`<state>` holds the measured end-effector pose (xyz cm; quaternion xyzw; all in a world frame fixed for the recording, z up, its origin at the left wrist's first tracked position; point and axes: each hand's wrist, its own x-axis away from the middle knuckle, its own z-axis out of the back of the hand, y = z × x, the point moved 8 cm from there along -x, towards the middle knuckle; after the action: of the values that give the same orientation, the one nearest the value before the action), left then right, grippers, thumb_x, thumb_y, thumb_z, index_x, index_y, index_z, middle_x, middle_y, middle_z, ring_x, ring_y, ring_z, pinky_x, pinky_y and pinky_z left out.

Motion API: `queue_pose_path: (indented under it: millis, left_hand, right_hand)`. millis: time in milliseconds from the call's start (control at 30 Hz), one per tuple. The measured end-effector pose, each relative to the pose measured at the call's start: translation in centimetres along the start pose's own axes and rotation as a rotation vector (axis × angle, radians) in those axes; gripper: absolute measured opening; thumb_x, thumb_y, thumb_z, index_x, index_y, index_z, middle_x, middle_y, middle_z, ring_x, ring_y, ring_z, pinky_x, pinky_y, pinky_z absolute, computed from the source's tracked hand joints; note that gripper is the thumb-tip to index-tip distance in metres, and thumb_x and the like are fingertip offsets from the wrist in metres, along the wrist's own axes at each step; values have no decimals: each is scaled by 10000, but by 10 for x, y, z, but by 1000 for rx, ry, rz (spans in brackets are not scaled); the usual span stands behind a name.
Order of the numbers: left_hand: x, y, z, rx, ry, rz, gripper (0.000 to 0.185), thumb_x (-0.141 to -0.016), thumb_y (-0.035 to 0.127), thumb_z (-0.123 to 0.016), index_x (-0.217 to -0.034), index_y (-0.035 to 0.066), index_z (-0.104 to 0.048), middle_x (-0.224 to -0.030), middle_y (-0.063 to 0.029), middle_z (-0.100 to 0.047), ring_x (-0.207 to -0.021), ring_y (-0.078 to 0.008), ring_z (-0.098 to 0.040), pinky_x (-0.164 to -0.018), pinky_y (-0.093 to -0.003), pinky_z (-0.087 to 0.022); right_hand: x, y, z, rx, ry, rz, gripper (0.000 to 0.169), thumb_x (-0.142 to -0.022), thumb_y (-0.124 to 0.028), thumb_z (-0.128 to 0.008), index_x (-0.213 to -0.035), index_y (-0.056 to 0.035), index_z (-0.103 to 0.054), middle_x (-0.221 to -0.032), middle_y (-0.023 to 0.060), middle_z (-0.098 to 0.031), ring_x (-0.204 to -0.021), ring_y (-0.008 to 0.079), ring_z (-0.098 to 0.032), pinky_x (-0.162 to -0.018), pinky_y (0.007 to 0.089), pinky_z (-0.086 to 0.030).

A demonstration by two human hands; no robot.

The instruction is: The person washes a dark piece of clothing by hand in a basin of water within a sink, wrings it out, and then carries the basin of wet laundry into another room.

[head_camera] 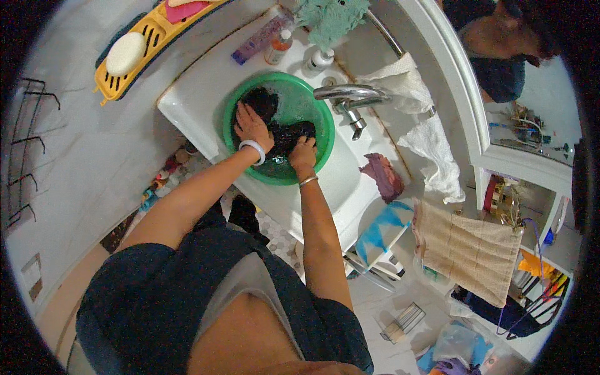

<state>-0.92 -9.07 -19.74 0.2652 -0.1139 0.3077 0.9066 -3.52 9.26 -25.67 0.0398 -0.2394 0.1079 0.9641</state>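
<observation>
A round green plastic basin (326, 154) sits on a white washbasin (187, 110), holding sudsy water and a dark wet cloth (281, 140). My left hand (253, 127), with a pale bangle at its wrist, lies on the cloth at the basin's left side, palm down and fingers slightly apart. My right hand (303, 152), with a thin metal bangle, has its fingers curled on the cloth near the lower right rim. Whether the fingers grip it is partly hidden. A chrome faucet (351, 92) reaches over the basin's right rim.
Behind the basin stand an orange bottle (278, 47), a white bottle (318, 62) and a purple box (262, 37). A maroon cloth (383, 177) lies at the washbasin's right edge. White towels (433, 150) and a beige towel (468, 248) hang at right; a yellow soap rack (154, 42) is upper left.
</observation>
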Motion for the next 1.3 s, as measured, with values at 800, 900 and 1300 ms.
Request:
queue_pose_path:
  millis: [800,900,1300]
  left_hand:
    - [67,54,-89,2133,-627,542,743,-747,730,-566,-1116,90,-480,-964,-22,-547,-815,-199,-554,-758,-375,-511]
    - [57,74,-62,2155,-566,498,474,-836,521,-602,-963,74,-510,-873,-89,-589,-720,-218,-595,-675,-361,-540]
    - [33,62,-61,2263,-646,371,280,-872,287,-528,-1004,48,-592,-914,-75,-634,-850,-221,-614,-762,-356,-520]
  right_hand:
    - [131,-21,159,-1469,539,20,370,-814,-43,-668,-1151,21,-528,-1031,82,-592,-893,164,-571,-806,275,-474]
    - [177,-29,138,-1369,608,42,277,-802,-63,-675,-1053,1,-579,-981,90,-584,-946,197,-544,-863,315,-439]
    - [68,-33,158,-948,680,191,239,-854,-236,-637,-876,-6,-578,-852,176,-553,-912,342,-494,-813,399,-404]
